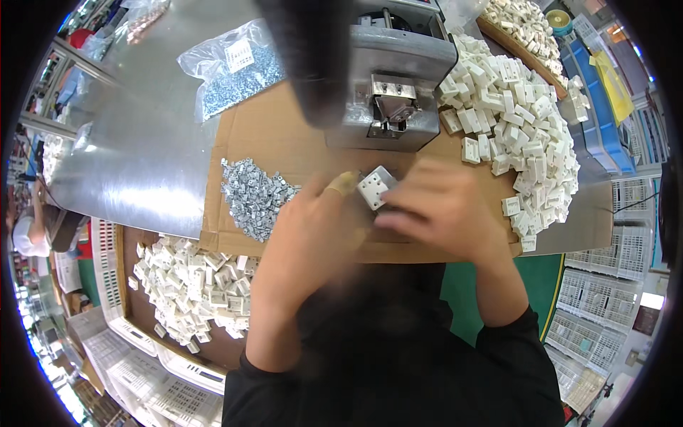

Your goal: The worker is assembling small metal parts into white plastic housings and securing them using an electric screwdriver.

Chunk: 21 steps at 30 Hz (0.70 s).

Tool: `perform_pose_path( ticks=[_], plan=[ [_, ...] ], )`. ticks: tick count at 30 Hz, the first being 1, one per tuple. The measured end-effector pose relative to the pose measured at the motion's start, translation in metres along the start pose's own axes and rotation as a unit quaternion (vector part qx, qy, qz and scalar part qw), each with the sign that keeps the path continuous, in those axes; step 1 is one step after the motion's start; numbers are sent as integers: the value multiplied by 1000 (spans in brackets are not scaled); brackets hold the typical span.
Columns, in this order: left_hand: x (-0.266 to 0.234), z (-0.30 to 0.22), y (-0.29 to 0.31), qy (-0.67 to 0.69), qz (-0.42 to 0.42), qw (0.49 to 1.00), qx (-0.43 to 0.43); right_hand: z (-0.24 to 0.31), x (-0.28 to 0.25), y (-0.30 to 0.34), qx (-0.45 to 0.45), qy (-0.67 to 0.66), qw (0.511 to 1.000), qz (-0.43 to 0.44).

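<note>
A white plastic block (375, 188) with several small holes in its face is between my two hands, tilted, above the cardboard sheet (238, 139). My left hand (313, 224) closes on its left side; a yellow finger cover (344, 183) shows at that hand's fingertip. Blurred by motion, my right hand (441, 206) has its fingers at the block's right edge. I cannot make out whether they grip it or hold a small part. Left of my left hand lies a heap of small grey metal pieces (256, 196). Just beyond the block stands a grey metal machine (398, 64).
White blocks (519, 121) pile up on the right of the table. More fill a crate (114, 277) at lower left. A clear bag of small bluish metal parts (242, 78) lies at the back. Dark equipment (313, 57) overhangs the middle. Another person (32, 231) is at far left.
</note>
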<state>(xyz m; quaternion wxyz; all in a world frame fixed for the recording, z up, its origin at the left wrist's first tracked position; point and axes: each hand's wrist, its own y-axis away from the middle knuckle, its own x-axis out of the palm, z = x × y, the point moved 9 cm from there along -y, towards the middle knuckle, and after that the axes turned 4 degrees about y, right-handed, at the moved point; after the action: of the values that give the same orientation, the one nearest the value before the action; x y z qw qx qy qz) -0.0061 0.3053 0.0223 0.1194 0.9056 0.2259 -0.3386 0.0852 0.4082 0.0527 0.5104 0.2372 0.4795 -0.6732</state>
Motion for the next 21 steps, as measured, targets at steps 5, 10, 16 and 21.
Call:
perform_pose_path(
  ticks=[5,10,16,21],
  plan=[
    [22,1,2,-14,-120,992,44,-4,-80,-60,-11,-204,923,-327],
    [20,1,-7,-29,-130,987,94,24,-95,-99,42,-331,872,-359],
    [7,-2,-17,34,-120,981,147,-36,-91,-79,36,-429,822,-372],
    [13,0,-25,3,-121,981,153,-21,-77,-87,9,-436,840,-323]
  ],
)
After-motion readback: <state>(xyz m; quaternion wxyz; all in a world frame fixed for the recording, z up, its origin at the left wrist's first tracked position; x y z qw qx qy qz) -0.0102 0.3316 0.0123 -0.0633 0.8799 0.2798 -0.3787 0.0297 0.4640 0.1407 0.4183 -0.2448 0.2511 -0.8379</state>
